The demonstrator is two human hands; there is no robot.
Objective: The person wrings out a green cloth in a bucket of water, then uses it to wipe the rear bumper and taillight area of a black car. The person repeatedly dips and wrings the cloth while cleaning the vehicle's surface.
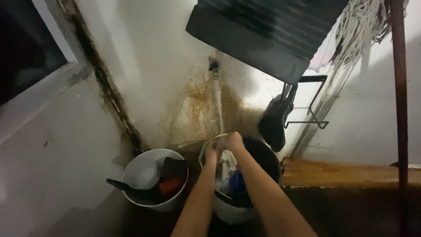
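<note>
Both hands are held out over a dark bucket point(263, 158) that stands on the floor near the corner of a stained white wall point(175, 87). The left hand point(211, 152) and the right hand point(232, 142) are close together, touching or almost touching, under a thin stream of water point(219, 105) that falls from a small tap point(214, 66) on the wall. The fingers of both hands are curled, and between them there seems to be a round thing with a pale green rim point(206, 147), perhaps a plate or a bowl, held at the edge of the bucket. The picture is blurred here, so I cannot tell exactly how each hand grips it.

Inside the dark bucket, below the hands, there are white point(227, 164) and blue point(237, 181) items, piled together. Just left of it stands a white bucket point(131, 171) with a white bowl point(147, 173), something orange point(169, 186) and a dark utensil point(120, 185) that sticks out over its rim.

On the right, a dark pouch point(274, 123) hangs from a black wire rack point(313, 103), and a mop head point(362, 26) hangs above, beside a reddish pole point(400, 87)
</note>
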